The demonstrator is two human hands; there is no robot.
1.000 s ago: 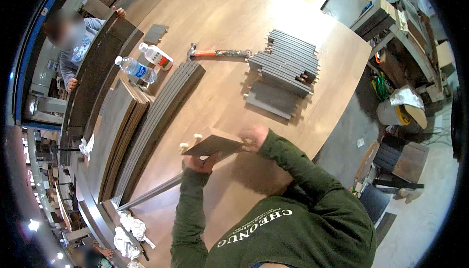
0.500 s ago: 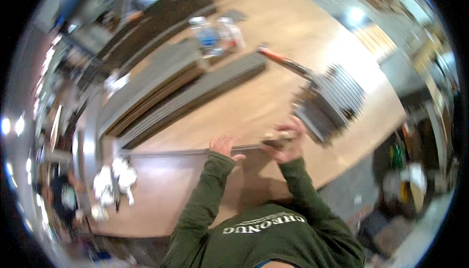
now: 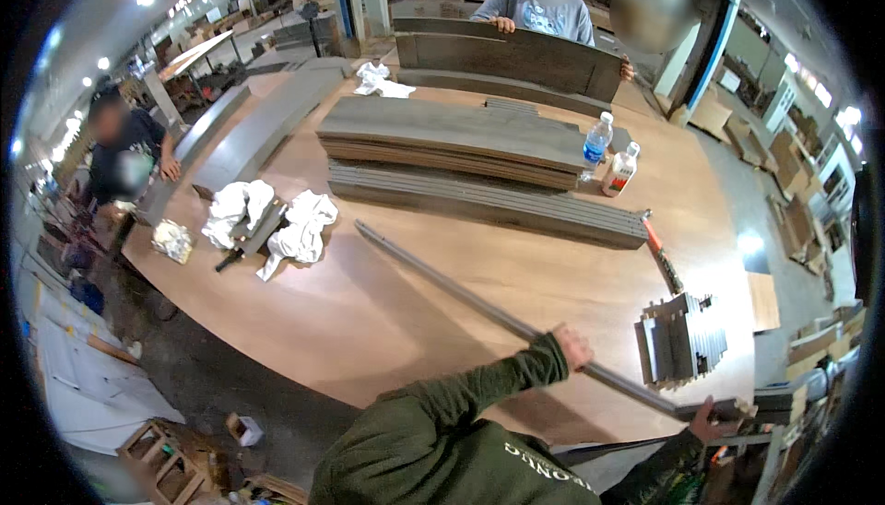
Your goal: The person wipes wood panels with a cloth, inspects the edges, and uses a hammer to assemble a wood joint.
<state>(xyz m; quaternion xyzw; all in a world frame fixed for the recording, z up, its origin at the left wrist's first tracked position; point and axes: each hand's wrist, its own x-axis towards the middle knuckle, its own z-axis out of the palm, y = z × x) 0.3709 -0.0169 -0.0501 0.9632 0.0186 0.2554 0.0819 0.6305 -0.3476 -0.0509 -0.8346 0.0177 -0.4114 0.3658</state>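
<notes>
A long dark wooden strip runs slantwise across the table, its far end at the middle left and its near end by the table's right front edge. Partway along, my left hand is closed over it. At its near end is my right hand, curled around a short dark block with a pale bit at its tip; the sleeve and angle hide part of this grip. Beyond the right hand stands a small stack of dark slats. A hammer-like tool with an orange end lies next to the slats.
Stacked dark boards lie mid-table, beside a water bottle and a white bottle. White cloths are at left. Across the table a person holds a dark panel; another person stands at far left.
The view has swung round, so the table appears turned. My left hand has gone from lying flat to gripping the strip; my right hand, with the block, is now at the strip's end.
</notes>
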